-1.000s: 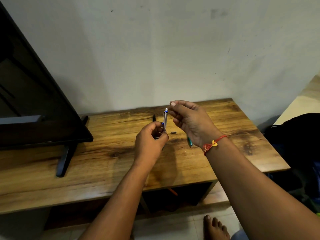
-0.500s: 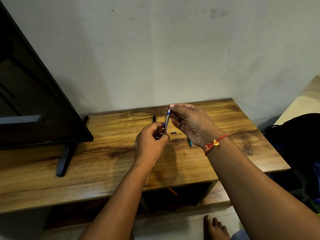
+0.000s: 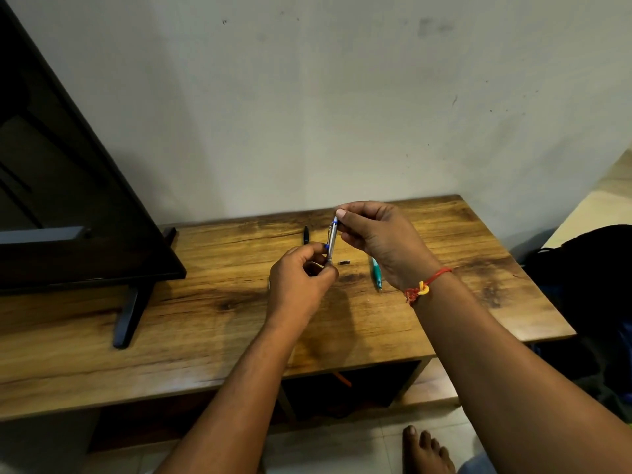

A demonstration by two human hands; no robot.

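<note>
Pen [image 3: 331, 239] is being held near-upright above the bench [image 3: 205, 323], just right of frame centre. It is not resting on the wood.

Change over the last second: the blue top end [image 3: 335, 220], standing free before, is now being pinched by the fingertips of the right hand [image 3: 379, 237], and the pen is leaning a little more toward the right. The lower end is being gripped throughout by the curled fingers of the left hand [image 3: 301, 285].

Judgement: the blue part is being pressed or turned into the silver barrel, so reassembly is probably under way and is not yet finished, since blue is showing at the top.

Loose parts lying on the bench behind the hands:
- black piece [image 3: 306, 235], upper centre
- small dark piece [image 3: 344, 262], just right of the pen's lower end
- teal pen [image 3: 376, 273], partly hidden by the right wrist

Containers: only the open compartment [image 3: 403, 384] under the bench, lower centre. An orange item [image 3: 343, 379] is showing at its upper edge; the interior is too dark for anything else to be told.
</note>
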